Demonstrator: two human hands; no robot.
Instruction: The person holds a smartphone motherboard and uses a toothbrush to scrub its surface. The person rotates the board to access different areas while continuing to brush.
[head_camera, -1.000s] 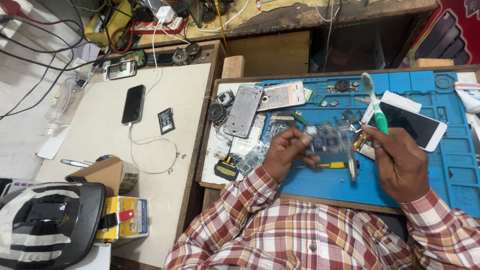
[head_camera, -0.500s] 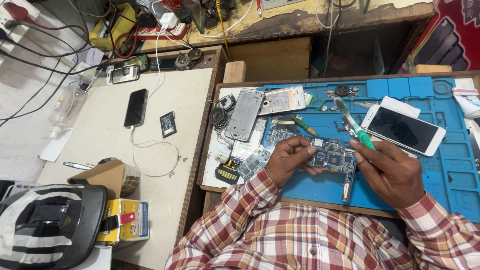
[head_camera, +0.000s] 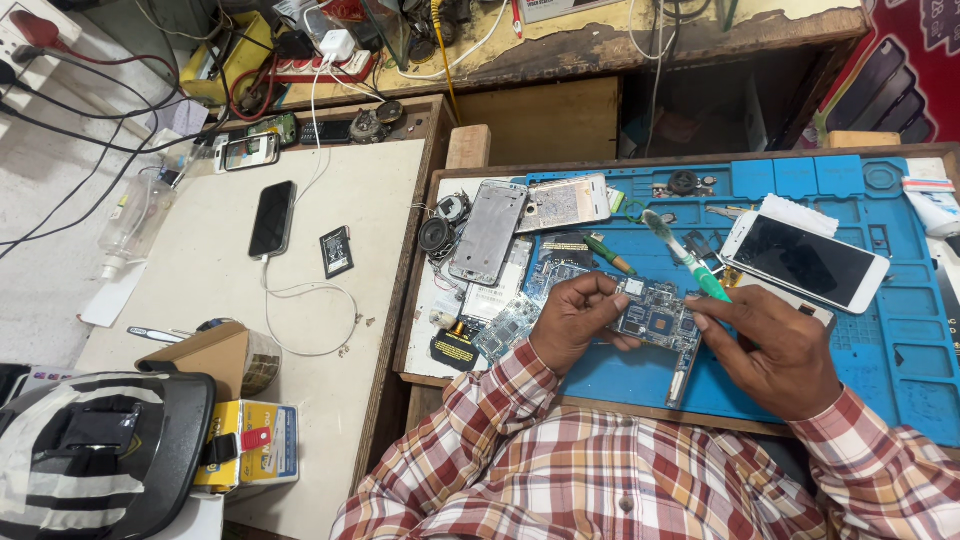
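- Board (head_camera: 655, 322): left end hidden under left hand (head_camera: 572, 325) fingers, chips too small to tell.
- Brush (head_camera: 685, 255): handle end lost inside right hand (head_camera: 770, 350).
- Helmet (head_camera: 95, 455): cut off at left edge.
- Mat (head_camera: 900, 330): runs off right edge.

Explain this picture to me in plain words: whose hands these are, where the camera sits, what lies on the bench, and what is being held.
The camera is worn on a person's head and looks down at their own two hands; the checked sleeves are theirs. The left hand holds a phone circuit board just above a blue work mat. The right hand holds a green-handled toothbrush, its bristles pointing up and away from the board. On the mat lie a white phone and a silver phone frame. On the pale table to the left, a black phone lies plugged into a white cable.
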